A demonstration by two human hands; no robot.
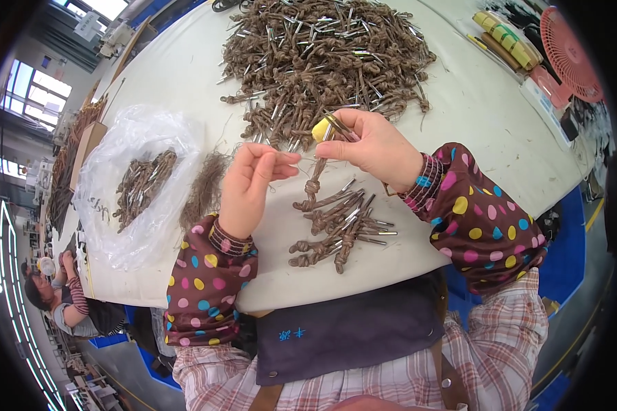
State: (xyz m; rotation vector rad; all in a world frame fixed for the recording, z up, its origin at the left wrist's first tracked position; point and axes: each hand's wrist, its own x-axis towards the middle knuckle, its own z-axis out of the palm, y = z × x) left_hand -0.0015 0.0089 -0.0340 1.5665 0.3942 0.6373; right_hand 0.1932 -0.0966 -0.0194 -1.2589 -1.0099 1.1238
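Note:
My right hand point(377, 147) is closed around small metal thread snips point(343, 128) and the upper end of a brown knotted cord point(312, 185) with a metal tip. Something yellow point(320, 130) shows at its fingertips; whether it is a finger wrap or part of the snips is unclear. The cord hangs down, its knot just above a small group of similar knotted cords point(349, 236) with silver tips. To the left of it, my left hand point(252, 179) pinches what looks like a fine loose thread, its fingertips close to the cord but apart from it.
A large heap of knotted cords point(322, 61) covers the far middle of the white table point(274, 291). At left are a clear plastic bag point(106, 240) with more cords and a tuft of thread scraps point(209, 185). A pink fan point(572, 55) stands far right. Another person point(65, 298) sits at left.

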